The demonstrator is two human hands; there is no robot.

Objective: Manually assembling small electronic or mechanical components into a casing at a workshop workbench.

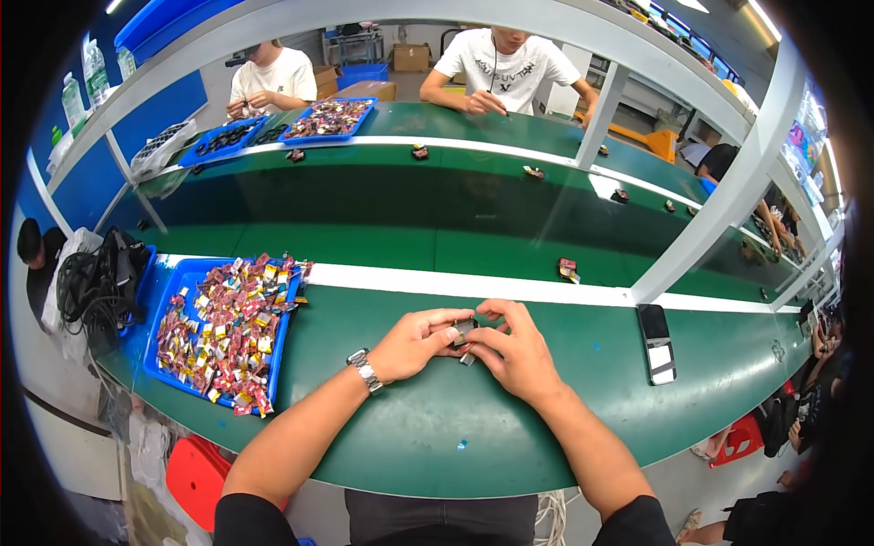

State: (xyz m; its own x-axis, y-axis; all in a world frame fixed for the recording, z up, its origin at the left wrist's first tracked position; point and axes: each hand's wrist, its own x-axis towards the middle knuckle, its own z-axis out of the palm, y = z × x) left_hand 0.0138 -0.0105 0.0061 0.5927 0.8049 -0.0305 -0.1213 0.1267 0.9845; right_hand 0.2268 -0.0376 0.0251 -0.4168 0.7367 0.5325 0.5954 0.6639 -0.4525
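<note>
Over the green bench (401,437), my left hand (411,348) and my right hand (515,353) meet around a small dark part (463,329). The fingers of both hands are closed on it, thumbs pressing near its edges. A small silvery piece (467,358) shows below the fingers of the right hand; whether it is joined to the dark part I cannot tell. To my left stands a blue tray (151,353) heaped with small parts (228,328) in red, yellow and white. A metal-banded watch is on my left wrist.
A black phone-like device (656,344) lies at right beside a white frame post (719,209). Beyond a white rail (410,280), a small red and black part (568,269) sits on the green conveyor belt (364,214). Black cables (102,282) bunch at far left. Two people work opposite.
</note>
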